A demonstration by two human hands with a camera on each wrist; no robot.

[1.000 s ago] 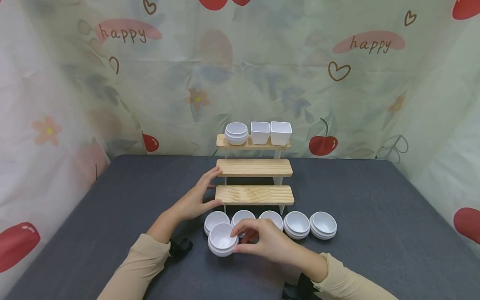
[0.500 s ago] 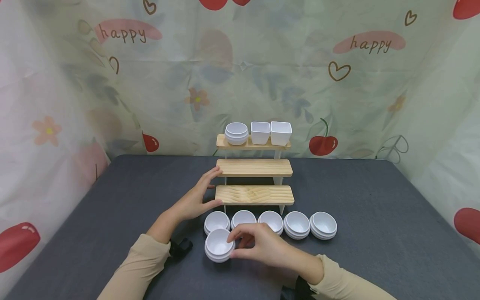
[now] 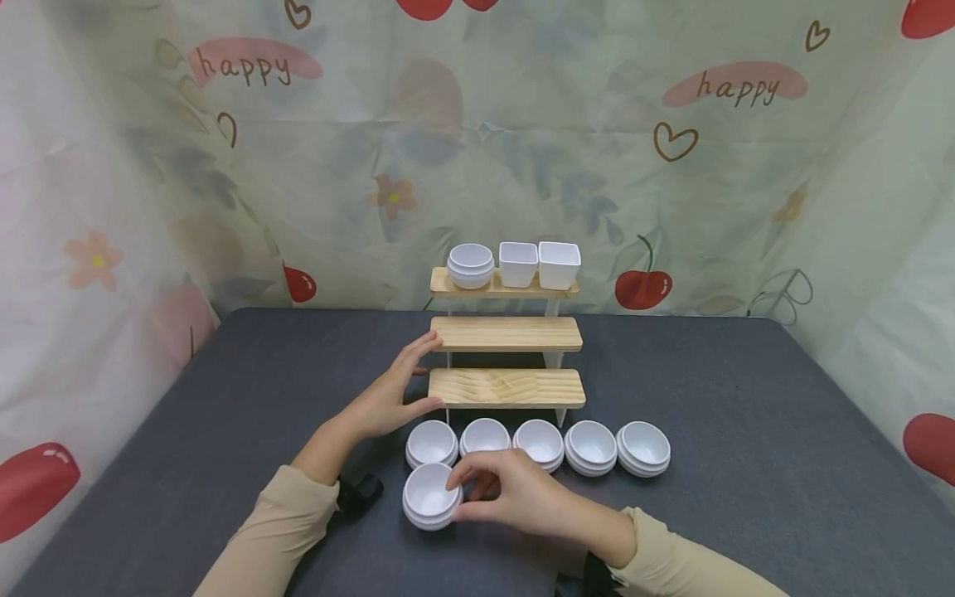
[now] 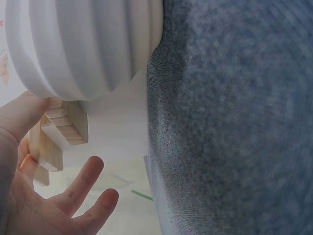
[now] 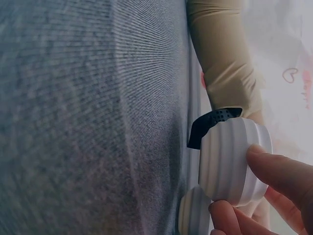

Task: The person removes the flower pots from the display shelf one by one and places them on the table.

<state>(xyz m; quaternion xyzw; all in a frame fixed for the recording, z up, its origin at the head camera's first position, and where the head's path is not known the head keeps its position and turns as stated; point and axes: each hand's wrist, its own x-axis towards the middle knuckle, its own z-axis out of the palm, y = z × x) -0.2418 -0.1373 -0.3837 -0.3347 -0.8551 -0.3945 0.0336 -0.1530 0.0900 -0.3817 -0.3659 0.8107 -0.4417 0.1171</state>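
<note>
A small white round bowl with ribbed sides is pinched at its right side by my right hand, in front of a row of similar bowls. In the right wrist view, thumb and fingers hold the white bowl by its side; whether its base touches the table I cannot tell. My left hand rests against the left end of a three-tier wooden display stand. Its thumb is at the lowest board and a fingertip at the middle one. Its other fingers extend loosely in the left wrist view.
On the top board stand a white round bowl and two white square cups. Several round bowls line the stand's front on the dark cloth-covered table. A patterned curtain hangs behind.
My right hand and the pinched bowl have shifted toward me and slightly left, away from the row. My left hand stays at the stand.
</note>
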